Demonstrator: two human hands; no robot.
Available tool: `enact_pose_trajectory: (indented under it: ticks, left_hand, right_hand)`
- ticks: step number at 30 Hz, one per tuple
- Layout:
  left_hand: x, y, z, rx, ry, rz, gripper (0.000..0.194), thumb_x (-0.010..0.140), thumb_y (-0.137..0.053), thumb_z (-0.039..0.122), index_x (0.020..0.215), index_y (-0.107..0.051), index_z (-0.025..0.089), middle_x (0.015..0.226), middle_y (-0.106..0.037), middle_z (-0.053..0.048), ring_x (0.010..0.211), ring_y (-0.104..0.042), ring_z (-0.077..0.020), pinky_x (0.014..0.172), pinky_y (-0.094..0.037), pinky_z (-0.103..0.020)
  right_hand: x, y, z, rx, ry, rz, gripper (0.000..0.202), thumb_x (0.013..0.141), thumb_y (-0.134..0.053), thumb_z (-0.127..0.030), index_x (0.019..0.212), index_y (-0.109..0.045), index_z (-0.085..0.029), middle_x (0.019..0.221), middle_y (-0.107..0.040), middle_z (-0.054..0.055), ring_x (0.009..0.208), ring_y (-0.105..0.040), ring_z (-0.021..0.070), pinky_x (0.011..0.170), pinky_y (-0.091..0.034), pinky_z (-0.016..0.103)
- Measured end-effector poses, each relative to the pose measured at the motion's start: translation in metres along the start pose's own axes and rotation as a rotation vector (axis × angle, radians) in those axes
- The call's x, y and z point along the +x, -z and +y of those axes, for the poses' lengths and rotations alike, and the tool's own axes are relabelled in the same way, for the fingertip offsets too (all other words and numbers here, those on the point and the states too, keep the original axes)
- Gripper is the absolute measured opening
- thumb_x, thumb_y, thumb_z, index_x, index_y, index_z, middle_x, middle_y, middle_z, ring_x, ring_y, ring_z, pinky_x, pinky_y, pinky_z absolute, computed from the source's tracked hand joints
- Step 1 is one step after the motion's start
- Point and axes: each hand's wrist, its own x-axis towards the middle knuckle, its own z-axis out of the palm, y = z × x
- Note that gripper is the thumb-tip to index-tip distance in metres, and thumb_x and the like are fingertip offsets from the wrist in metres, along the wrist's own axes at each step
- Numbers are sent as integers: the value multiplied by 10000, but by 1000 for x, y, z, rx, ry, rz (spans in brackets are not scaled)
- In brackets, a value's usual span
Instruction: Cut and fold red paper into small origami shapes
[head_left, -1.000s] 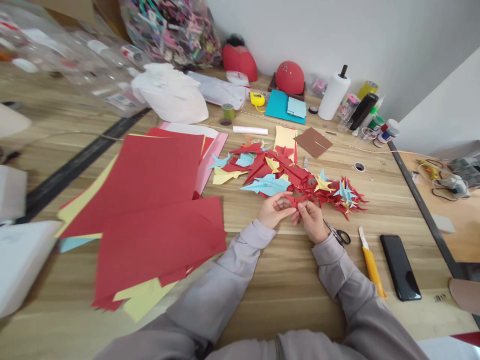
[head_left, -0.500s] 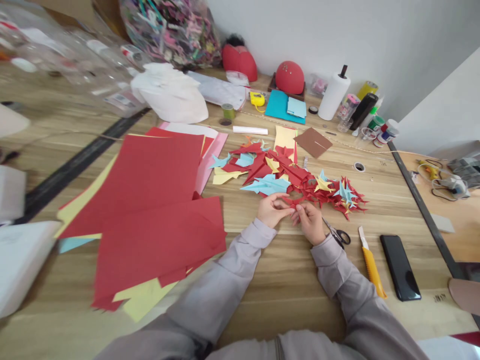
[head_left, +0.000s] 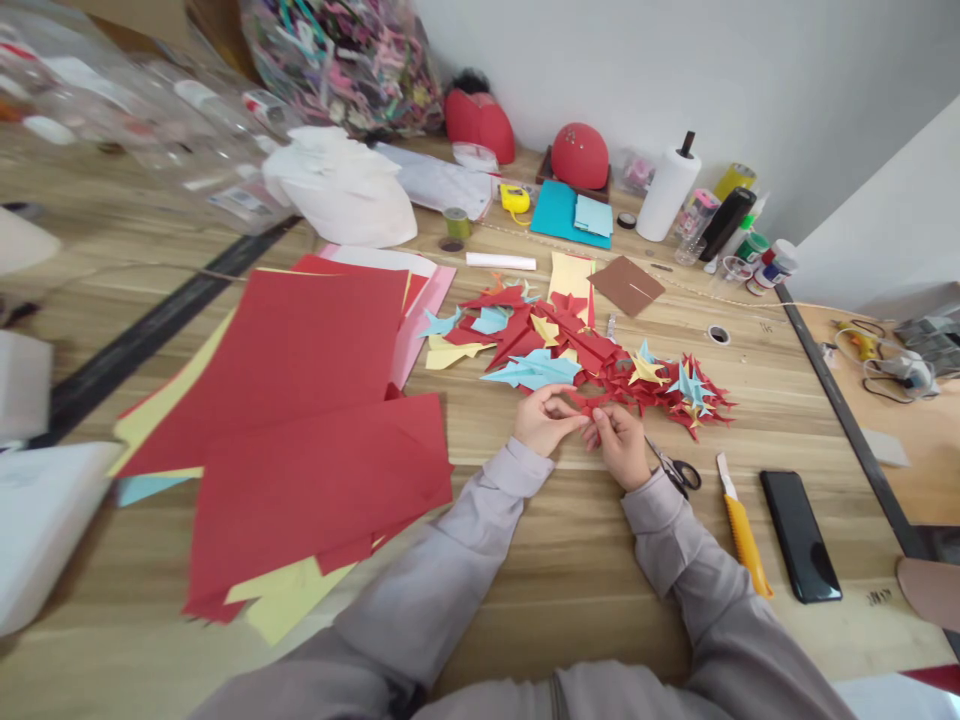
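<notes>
A small folded red paper piece (head_left: 589, 408) is pinched between my two hands, near the middle of the table. My left hand (head_left: 545, 421) grips its left side, and my right hand (head_left: 621, 442) holds its right side. Just beyond them lies a heap of folded paper: red pieces (head_left: 517, 330), a light blue paper plane (head_left: 536, 369) and yellow pieces (head_left: 646, 368). Large red sheets (head_left: 315, 370) overlap yellow and pink ones at the left.
Scissors (head_left: 684, 474) lie by my right wrist, partly hidden. Farther right are a yellow cutter (head_left: 746, 540) and a black phone (head_left: 801, 536). A brown paper square (head_left: 628, 286), a yellow tape measure (head_left: 514, 199) and a white roll (head_left: 670, 195) stand or lie farther back.
</notes>
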Motion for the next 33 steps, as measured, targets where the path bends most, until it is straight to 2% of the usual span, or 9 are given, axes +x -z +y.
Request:
enact_pose_trajectory:
  ticks: [7, 17, 24, 28, 33]
  left_hand:
    - [1, 1, -2, -41, -43, -45, 575, 472, -807, 174, 1016, -625, 128, 590, -627, 39, 535, -570, -88, 559, -460, -209]
    - [1, 3, -1, -116, 2, -43, 699, 431, -837, 163, 1082, -580, 140, 697, -616, 35, 564, -597, -92, 568, -491, -222]
    - [1, 3, -6, -134, 55, -184, 722, 427, -849, 149, 1089, -560, 138, 721, -641, 5, 624, -632, -122, 646, -525, -266]
    - [0, 3, -5, -99, 27, -182, 679, 460, -833, 154, 1085, -569, 130, 727, -642, 3, 599, -617, -107, 641, -516, -261]
    - [2, 5, -6, -117, -73, -100, 570, 488, -821, 183, 1021, -620, 150, 861, -650, -35, 646, -613, -104, 618, -500, -242]
  right_hand:
    - [1, -1, -3, 35, -36, 4, 381, 837, -516, -574, 706, -531, -216, 523, -619, -15, 411, -548, 121, 428, -447, 246]
    - [2, -1, -5, 77, -55, 22, 390, 819, -534, -582, 679, -516, -218, 510, -614, -20, 395, -533, 116, 421, -450, 248]
    - [7, 1, -2, 126, -67, 104, 403, 794, -557, -595, 683, -490, -214, 495, -607, -29, 375, -513, 104, 411, -443, 237]
    - [6, 1, -3, 125, -62, 95, 395, 799, -555, -589, 693, -495, -214, 503, -612, -27, 384, -518, 106, 421, -450, 240]
    - [5, 0, -3, 78, -21, 189, 364, 830, -531, -559, 709, -503, -218, 509, -605, -26, 394, -522, 113, 419, -440, 244]
